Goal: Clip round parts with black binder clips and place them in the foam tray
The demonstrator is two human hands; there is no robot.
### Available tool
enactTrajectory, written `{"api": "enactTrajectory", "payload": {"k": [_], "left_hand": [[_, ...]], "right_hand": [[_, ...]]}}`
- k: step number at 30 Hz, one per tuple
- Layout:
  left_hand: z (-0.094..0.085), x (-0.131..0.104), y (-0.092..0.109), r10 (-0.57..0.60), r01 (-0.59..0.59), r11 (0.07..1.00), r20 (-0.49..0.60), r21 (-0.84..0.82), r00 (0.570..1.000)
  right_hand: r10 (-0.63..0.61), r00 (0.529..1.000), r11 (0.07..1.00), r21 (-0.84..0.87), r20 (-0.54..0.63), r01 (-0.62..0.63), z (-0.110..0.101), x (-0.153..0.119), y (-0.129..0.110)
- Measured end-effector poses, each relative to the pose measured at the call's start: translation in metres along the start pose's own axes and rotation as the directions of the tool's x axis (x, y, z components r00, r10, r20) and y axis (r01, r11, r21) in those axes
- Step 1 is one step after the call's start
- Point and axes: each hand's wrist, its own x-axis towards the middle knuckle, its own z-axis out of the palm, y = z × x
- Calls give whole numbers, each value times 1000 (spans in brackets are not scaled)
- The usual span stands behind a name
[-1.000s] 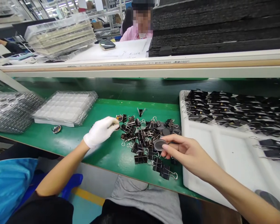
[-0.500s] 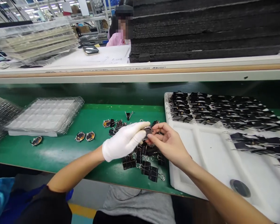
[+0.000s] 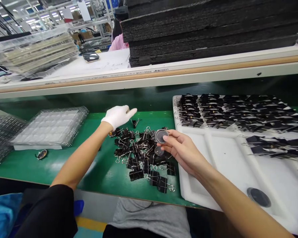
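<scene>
My right hand, bare, pinches a round dark disc with a clear rim between thumb and fingers. Just below it a second dark disc shows; whether the hand touches it I cannot tell. My left hand, in a white glove, is over the back of the pile with its thumb and a finger apart, seemingly holding nothing. A black binder clip stands close beneath its fingertips. Between the hands, many black binder clips with silver handles lie heaped on the green table.
On the right, a white foam tray carries rows of clipped black pieces and a dark round disc. Clear plastic trays are stacked at left, near a small round piece. A shelf edge spans the back.
My left hand has let go of the disc and moved back and left, above the clips. The disc stays in my right hand. My left forearm now covers two round pieces on the table.
</scene>
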Motion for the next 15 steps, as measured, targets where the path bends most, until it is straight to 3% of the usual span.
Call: {"api": "enactTrajectory", "payload": {"k": [2,4,6,8,10,13,15], "left_hand": [[11,22,-5,-5,-4,999,158,54,987],[20,33,-5,67,-80,996,303,33,951],[23,34,0,118,-124,992,319,-2,940],[20,26,8,133,-118,988,151,-104,980],[16,9,21,137,-157,928,-82,-337,987],[13,-27,47,159,-302,665,-265,-683,951],[16,-52,64,196,-374,533,-319,-759,927]], "right_hand": [[70,997,994,85,10,-71,-2,3,0],[98,995,987,122,24,-101,-4,4,0],[102,994,983,148,30,-105,-5,5,-1],[97,995,981,163,35,-101,-6,4,-2],[85,995,984,151,53,-92,-5,4,-3],[18,996,995,93,87,-26,-2,3,-1],[-57,995,997,54,83,53,-1,2,2]]}}
